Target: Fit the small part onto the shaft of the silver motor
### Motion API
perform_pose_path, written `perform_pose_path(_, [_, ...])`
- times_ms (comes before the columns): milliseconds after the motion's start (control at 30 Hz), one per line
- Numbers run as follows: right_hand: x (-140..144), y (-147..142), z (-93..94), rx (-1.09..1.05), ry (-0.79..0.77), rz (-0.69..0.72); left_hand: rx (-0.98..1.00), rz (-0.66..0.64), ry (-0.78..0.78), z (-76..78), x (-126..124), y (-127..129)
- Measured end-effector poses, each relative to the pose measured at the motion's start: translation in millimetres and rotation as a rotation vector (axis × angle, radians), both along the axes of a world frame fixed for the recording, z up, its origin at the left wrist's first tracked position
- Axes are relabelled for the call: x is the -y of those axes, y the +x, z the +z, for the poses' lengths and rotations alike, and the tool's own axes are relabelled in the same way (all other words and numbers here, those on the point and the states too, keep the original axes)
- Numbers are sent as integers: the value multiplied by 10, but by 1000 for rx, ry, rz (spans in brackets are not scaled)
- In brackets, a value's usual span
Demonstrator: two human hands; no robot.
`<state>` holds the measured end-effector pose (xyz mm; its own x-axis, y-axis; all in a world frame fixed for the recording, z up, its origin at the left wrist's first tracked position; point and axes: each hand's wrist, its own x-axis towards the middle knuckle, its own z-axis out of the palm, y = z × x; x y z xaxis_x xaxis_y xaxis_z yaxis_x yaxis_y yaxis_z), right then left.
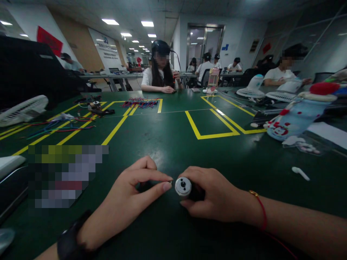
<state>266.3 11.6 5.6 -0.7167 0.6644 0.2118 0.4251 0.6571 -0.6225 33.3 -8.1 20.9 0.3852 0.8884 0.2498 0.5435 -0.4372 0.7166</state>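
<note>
My right hand [211,193] is wrapped around a small cylindrical motor [183,187]. Its round silver end faces me, with a dark hole in the middle and smaller holes beside it; the fingers hide much of its body. Just left of the motor, my left hand [135,195] pinches thumb and forefinger together at the tips. A tiny light speck shows between them, too small to name. A slim gap separates these fingertips from the motor's silver end. Both hands are above the dark green table [151,137].
Coloured wires [141,103] and a small dark device [99,107] lie farther off, among yellow tape lines [217,137]. To the right are a blue bottle [298,115], a white earbud [300,173] and white fans [251,88]. A person [161,68] sits opposite.
</note>
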Motion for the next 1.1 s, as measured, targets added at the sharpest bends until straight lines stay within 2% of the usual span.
perform_pose_path(200, [1,2,6,-7,-14,-19,-189,-207,-80,-119,-131,-78])
perform_pose_path(433, [6,10,1,0,-13,-17,-254,-248,-77,-121,-162,-90])
perform_pose_path(533, [8,12,3,4,-18,-16,-205,-174,-145,-81,-158,-101])
perform_pose_path(667, [5,16,12,-13,-23,0,-36,30,-204,-46,-199,-149])
perform_pose_path(833, [5,19,21,-19,-27,1,165,272,-270,-101,-258,-219])
perform_pose_path(1000, [12,21,23,-10,-30,0,224,293,-301,-157,-268,-253])
perform_pose_path(1100, [6,20,16,-13,-25,-2,235,225,-304,-144,-256,-253])
